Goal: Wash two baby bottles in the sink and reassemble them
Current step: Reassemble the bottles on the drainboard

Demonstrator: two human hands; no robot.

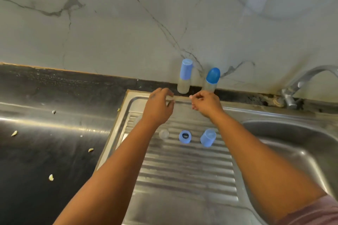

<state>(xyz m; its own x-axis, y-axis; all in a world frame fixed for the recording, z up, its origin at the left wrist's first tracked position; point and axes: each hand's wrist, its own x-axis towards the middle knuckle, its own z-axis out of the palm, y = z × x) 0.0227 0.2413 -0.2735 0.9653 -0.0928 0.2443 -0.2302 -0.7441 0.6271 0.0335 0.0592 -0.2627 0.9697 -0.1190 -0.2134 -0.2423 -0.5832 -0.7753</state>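
Two baby bottles stand upright against the wall behind the drainboard: one with a light blue cap [184,76] and one with a darker blue domed cap [211,80]. On the ribbed drainboard [182,166] lie a clear teat [164,134], a light blue screw ring [185,136] and a light blue cap [208,137]. My left hand [158,106] reaches toward the left bottle with fingers loosely curled and holds nothing. My right hand [205,103] hovers just in front of the right bottle, fingers loosely bent, not touching it.
The sink basin [292,144] lies to the right, with a metal tap [296,87] at its back corner. Left of the drainboard runs a dark countertop [45,133] with small pale scraps [51,177]. A marble-patterned wall rises behind.
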